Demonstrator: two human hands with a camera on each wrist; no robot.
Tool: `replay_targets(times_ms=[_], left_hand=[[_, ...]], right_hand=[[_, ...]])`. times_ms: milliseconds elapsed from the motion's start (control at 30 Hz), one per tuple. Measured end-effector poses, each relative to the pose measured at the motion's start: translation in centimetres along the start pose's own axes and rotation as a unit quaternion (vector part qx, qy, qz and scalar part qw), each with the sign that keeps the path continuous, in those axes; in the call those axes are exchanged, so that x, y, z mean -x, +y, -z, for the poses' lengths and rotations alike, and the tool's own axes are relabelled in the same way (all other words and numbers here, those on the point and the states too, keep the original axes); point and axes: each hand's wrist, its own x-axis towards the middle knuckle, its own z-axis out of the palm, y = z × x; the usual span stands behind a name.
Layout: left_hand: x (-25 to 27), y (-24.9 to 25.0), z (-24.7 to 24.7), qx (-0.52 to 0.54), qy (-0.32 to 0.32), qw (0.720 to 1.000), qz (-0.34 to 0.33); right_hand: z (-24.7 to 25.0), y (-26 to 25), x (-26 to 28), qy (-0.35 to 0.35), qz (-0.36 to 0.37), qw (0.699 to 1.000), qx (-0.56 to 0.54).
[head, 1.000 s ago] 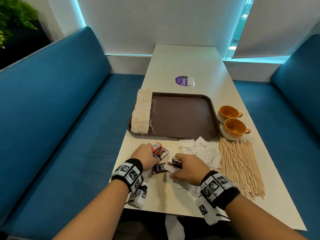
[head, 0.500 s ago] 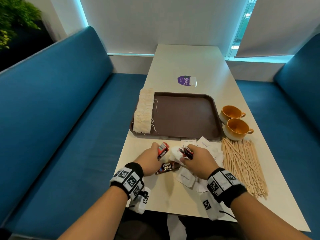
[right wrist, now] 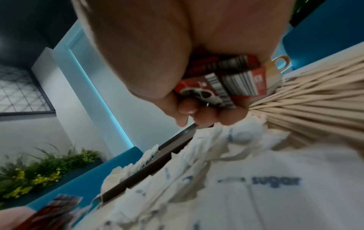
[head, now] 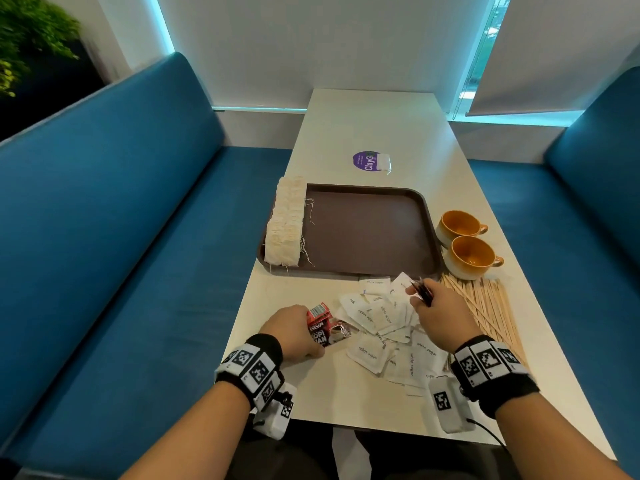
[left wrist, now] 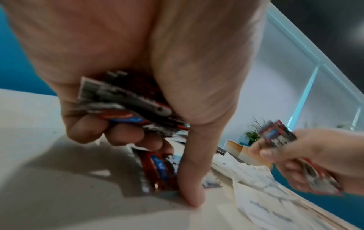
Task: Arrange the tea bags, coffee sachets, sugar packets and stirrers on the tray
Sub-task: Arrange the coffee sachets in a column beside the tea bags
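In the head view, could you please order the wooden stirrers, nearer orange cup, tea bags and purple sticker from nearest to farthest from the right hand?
From the right hand:
1. Wooden stirrers, just right.
2. Nearer orange cup, ahead right.
3. Tea bags, on the tray's left edge.
4. Purple sticker, beyond the tray.

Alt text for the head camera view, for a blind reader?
Both hands hold coffee sachets: left hand low beside scattered sugar packets, right hand raised above them. Beyond, a brown tray carries tea bags along its left edge.

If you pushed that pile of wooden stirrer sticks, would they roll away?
Probably not far. The stirrers look flat and thin, so they would likely slide and scatter rather than roll. They lie loosely fanned on the table, so a push would probably spread them unevenly. They look light.
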Motion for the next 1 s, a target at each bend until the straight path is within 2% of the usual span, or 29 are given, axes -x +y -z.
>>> replay_targets(times_ms=[133,300,467,533,633,767,900,1000], left_hand=[[0.2,-1.0,0.7,0.011,-0.003,1.000,0.014],[0.9,-1.9,1.5,0.049,0.018,0.999,0.003],[1.6,-2.7,2.2,0.170,0.062,0.983,-0.028],[1.9,-2.8,2.2,0.249,0.072,0.965,-0.035],[2.2,-2.6,2.1,0.376,0.082,0.921,-0.052],[2.5,-2.1,2.0,0.466,0.094,0.877,-0.075],[2.2,-0.8,1.2,0.554,0.068,0.827,-0.076],[2.1,0.3,0.4,0.577,0.030,0.813,-0.068]], right_hand=[[-1.3,0.5,0.4,-0.045,-0.007,0.996,0.075],[-3.8,-0.7,1.2,-0.081,0.024,0.992,0.092],[-5.5,-1.8,1.6,-0.101,0.049,0.990,0.088],[-5.7,-2.1,1.8,-0.109,0.050,0.991,0.060],[-4.9,-2.2,1.8,-0.083,0.040,0.996,0.001],[-2.9,-2.4,1.8,-0.058,0.017,0.991,-0.123],[-2.5,-3.5,2.1,-0.115,-0.013,0.954,-0.276],[-3.3,-4.5,2.4,-0.149,-0.026,0.919,-0.365]])
